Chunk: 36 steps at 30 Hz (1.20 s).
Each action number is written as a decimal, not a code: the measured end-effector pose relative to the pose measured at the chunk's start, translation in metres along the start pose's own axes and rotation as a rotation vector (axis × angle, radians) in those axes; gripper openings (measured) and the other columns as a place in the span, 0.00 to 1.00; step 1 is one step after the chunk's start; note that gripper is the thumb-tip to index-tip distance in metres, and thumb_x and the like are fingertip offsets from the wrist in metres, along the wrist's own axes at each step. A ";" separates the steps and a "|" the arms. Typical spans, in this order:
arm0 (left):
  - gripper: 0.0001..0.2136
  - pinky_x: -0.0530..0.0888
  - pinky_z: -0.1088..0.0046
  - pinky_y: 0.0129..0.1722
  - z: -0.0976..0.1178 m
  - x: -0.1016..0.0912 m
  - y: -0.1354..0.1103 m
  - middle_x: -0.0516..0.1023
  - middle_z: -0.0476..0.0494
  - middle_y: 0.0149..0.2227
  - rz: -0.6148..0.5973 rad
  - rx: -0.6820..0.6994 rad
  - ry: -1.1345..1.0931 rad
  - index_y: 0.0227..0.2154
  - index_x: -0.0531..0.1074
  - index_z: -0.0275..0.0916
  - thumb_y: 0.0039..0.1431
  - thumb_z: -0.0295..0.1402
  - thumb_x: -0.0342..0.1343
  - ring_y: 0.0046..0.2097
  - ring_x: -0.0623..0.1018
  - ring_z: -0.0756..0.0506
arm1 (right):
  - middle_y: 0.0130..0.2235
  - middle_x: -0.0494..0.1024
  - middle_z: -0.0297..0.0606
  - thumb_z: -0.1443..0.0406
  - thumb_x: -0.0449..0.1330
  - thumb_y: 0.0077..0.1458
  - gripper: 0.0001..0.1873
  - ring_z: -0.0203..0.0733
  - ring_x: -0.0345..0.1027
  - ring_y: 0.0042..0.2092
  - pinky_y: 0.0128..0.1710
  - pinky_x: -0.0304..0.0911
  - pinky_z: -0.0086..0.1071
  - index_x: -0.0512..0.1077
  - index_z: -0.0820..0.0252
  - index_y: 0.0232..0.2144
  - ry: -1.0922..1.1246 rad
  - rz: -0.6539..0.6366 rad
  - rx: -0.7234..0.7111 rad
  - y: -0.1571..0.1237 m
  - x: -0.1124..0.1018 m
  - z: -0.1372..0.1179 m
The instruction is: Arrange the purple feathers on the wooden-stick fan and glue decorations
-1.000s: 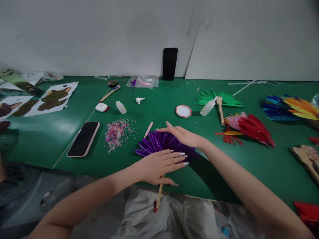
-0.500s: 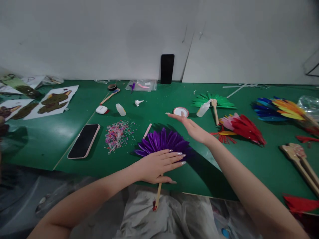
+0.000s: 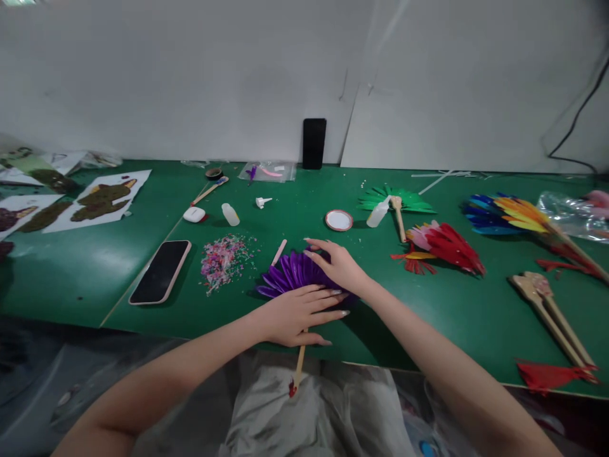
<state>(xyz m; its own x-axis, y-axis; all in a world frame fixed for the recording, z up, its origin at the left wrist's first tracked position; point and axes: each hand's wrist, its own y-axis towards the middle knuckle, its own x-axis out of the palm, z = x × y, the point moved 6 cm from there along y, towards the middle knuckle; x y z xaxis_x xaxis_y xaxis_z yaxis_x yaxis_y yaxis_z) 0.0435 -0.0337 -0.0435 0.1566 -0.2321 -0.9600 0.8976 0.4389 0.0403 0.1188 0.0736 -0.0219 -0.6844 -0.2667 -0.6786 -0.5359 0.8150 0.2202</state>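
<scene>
A purple feather fan (image 3: 286, 273) lies at the table's front edge, its wooden handle (image 3: 299, 368) sticking out over my lap with something red at the end. My left hand (image 3: 299, 314) rests flat across the lower feathers, fingers spread and pointing right. It hides the middle of the fan. At the upper right of the feathers is my right hand (image 3: 340, 263), open and curved, with thumb and fingers apart. Its fingertips are at the feather tips; whether they touch is unclear. A flat pale stick (image 3: 279, 252) lies just behind the fan, partly beside the feathers.
Left of the fan are colourful small bits (image 3: 223, 260) and a phone (image 3: 160, 273). Behind stand small bottles (image 3: 231, 214), a round white lid (image 3: 339, 220) and an upright black phone (image 3: 314, 144). To the right lie green (image 3: 412, 200), red (image 3: 454, 247) and multicoloured feather fans (image 3: 507, 212).
My right hand has come down and left from above the table onto the right side of the purple feathers. My left hand stays flat on the fan. The view has shifted slightly.
</scene>
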 end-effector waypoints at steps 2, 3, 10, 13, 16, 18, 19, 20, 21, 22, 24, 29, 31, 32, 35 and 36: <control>0.28 0.49 0.64 0.64 0.001 -0.001 0.000 0.51 0.40 0.66 0.004 0.006 0.009 0.63 0.51 0.40 0.65 0.47 0.40 0.67 0.51 0.43 | 0.37 0.82 0.42 0.62 0.56 0.59 0.12 0.43 0.75 0.39 0.42 0.67 0.35 0.76 0.62 0.39 -0.006 0.046 0.059 0.011 0.001 0.002; 0.27 0.50 0.64 0.64 0.001 -0.002 0.000 0.50 0.40 0.66 0.009 0.005 0.015 0.63 0.51 0.41 0.65 0.47 0.40 0.67 0.51 0.43 | 0.34 0.82 0.41 0.62 0.58 0.57 0.10 0.43 0.76 0.36 0.37 0.67 0.33 0.77 0.61 0.33 -0.012 0.064 0.083 0.016 0.000 0.002; 0.27 0.47 0.65 0.64 0.004 -0.003 -0.002 0.46 0.42 0.67 0.030 0.002 0.072 0.63 0.51 0.42 0.65 0.47 0.39 0.67 0.49 0.45 | 0.26 0.80 0.36 0.64 0.62 0.53 0.08 0.40 0.72 0.26 0.28 0.61 0.30 0.76 0.59 0.23 -0.086 0.141 0.131 0.015 -0.016 -0.002; 0.26 0.47 0.65 0.65 0.004 -0.003 -0.002 0.47 0.41 0.67 0.045 0.012 0.083 0.63 0.52 0.42 0.65 0.46 0.39 0.67 0.50 0.44 | 0.27 0.81 0.37 0.63 0.61 0.54 0.09 0.40 0.72 0.27 0.28 0.61 0.31 0.76 0.59 0.24 -0.120 0.164 0.127 0.010 -0.022 -0.002; 0.26 0.46 0.64 0.65 0.004 -0.003 -0.002 0.48 0.41 0.67 0.066 0.012 0.080 0.63 0.53 0.41 0.65 0.46 0.40 0.67 0.50 0.44 | 0.28 0.81 0.37 0.64 0.60 0.54 0.08 0.43 0.73 0.30 0.32 0.62 0.32 0.75 0.58 0.24 -0.155 0.170 0.108 0.009 -0.024 -0.005; 0.26 0.46 0.64 0.65 0.004 -0.003 -0.002 0.49 0.40 0.67 0.071 0.014 0.074 0.63 0.53 0.41 0.65 0.46 0.40 0.67 0.50 0.44 | 0.28 0.81 0.38 0.64 0.60 0.54 0.08 0.45 0.74 0.31 0.34 0.62 0.34 0.75 0.57 0.24 -0.181 0.177 0.106 0.009 -0.024 -0.007; 0.26 0.46 0.63 0.65 0.004 -0.003 -0.002 0.48 0.40 0.67 0.070 0.014 0.072 0.63 0.53 0.41 0.65 0.46 0.40 0.67 0.50 0.44 | 0.27 0.80 0.38 0.64 0.60 0.54 0.08 0.45 0.74 0.31 0.34 0.63 0.35 0.75 0.57 0.24 -0.190 0.177 0.109 0.008 -0.024 -0.007; 0.26 0.46 0.63 0.65 0.004 -0.003 -0.002 0.48 0.40 0.67 0.067 0.014 0.069 0.63 0.53 0.41 0.65 0.46 0.40 0.67 0.50 0.44 | 0.27 0.80 0.38 0.65 0.60 0.54 0.08 0.45 0.73 0.30 0.34 0.63 0.35 0.75 0.57 0.24 -0.194 0.173 0.113 0.008 -0.023 -0.007; 0.26 0.46 0.63 0.65 0.004 -0.002 -0.002 0.48 0.40 0.67 0.061 0.012 0.066 0.63 0.53 0.41 0.65 0.45 0.41 0.67 0.50 0.44 | 0.26 0.80 0.38 0.65 0.60 0.54 0.09 0.45 0.73 0.29 0.33 0.63 0.35 0.74 0.57 0.23 -0.196 0.166 0.117 0.007 -0.022 -0.006; 0.26 0.47 0.63 0.65 0.003 -0.002 -0.002 0.48 0.40 0.67 0.055 0.010 0.061 0.63 0.53 0.41 0.65 0.45 0.41 0.67 0.50 0.44 | 0.26 0.80 0.38 0.65 0.59 0.55 0.09 0.44 0.73 0.28 0.32 0.63 0.34 0.74 0.57 0.23 -0.195 0.157 0.120 0.007 -0.021 -0.004; 0.26 0.48 0.63 0.65 0.003 -0.001 -0.002 0.48 0.40 0.67 0.046 0.003 0.049 0.63 0.54 0.41 0.65 0.45 0.42 0.67 0.50 0.44 | 0.26 0.80 0.38 0.66 0.59 0.54 0.09 0.44 0.73 0.28 0.33 0.63 0.35 0.74 0.58 0.23 -0.195 0.146 0.124 0.006 -0.019 0.000; 0.25 0.48 0.63 0.65 0.003 -0.001 -0.002 0.50 0.39 0.66 0.053 0.009 0.033 0.62 0.55 0.41 0.65 0.44 0.42 0.67 0.51 0.44 | 0.27 0.81 0.38 0.68 0.60 0.53 0.05 0.45 0.74 0.31 0.46 0.61 0.42 0.74 0.58 0.25 -0.190 0.154 0.120 0.005 -0.015 0.006; 0.25 0.49 0.62 0.65 0.002 -0.001 -0.001 0.50 0.39 0.66 0.050 0.005 0.032 0.62 0.55 0.41 0.65 0.44 0.42 0.67 0.51 0.44 | 0.26 0.80 0.36 0.69 0.60 0.53 0.03 0.44 0.74 0.32 0.51 0.57 0.45 0.74 0.58 0.29 -0.175 0.158 0.112 0.005 -0.014 0.007; 0.25 0.49 0.63 0.65 0.002 -0.001 -0.001 0.50 0.39 0.66 0.047 0.003 0.032 0.62 0.55 0.41 0.65 0.44 0.41 0.67 0.51 0.44 | 0.26 0.80 0.36 0.70 0.60 0.53 0.03 0.44 0.75 0.32 0.53 0.56 0.46 0.74 0.59 0.31 -0.167 0.161 0.107 0.004 -0.013 0.008; 0.25 0.49 0.63 0.65 0.002 -0.002 -0.001 0.50 0.38 0.66 0.044 0.006 0.029 0.62 0.55 0.41 0.65 0.44 0.41 0.67 0.51 0.43 | 0.26 0.80 0.35 0.70 0.60 0.52 0.07 0.44 0.75 0.32 0.52 0.57 0.45 0.73 0.59 0.36 -0.144 0.173 0.098 0.004 -0.012 0.009; 0.25 0.49 0.63 0.65 0.002 -0.002 -0.001 0.51 0.38 0.66 0.046 0.007 0.027 0.62 0.55 0.40 0.65 0.44 0.41 0.67 0.51 0.43 | 0.26 0.80 0.35 0.70 0.61 0.52 0.07 0.44 0.75 0.33 0.51 0.58 0.45 0.73 0.59 0.36 -0.138 0.175 0.096 0.004 -0.012 0.009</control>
<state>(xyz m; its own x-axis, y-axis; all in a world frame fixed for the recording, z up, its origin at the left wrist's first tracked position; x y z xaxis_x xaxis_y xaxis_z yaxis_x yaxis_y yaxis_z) 0.0436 -0.0353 -0.0412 0.1864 -0.1886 -0.9642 0.8927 0.4423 0.0861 0.1298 0.0848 -0.0195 -0.6854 -0.0495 -0.7265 -0.3609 0.8896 0.2798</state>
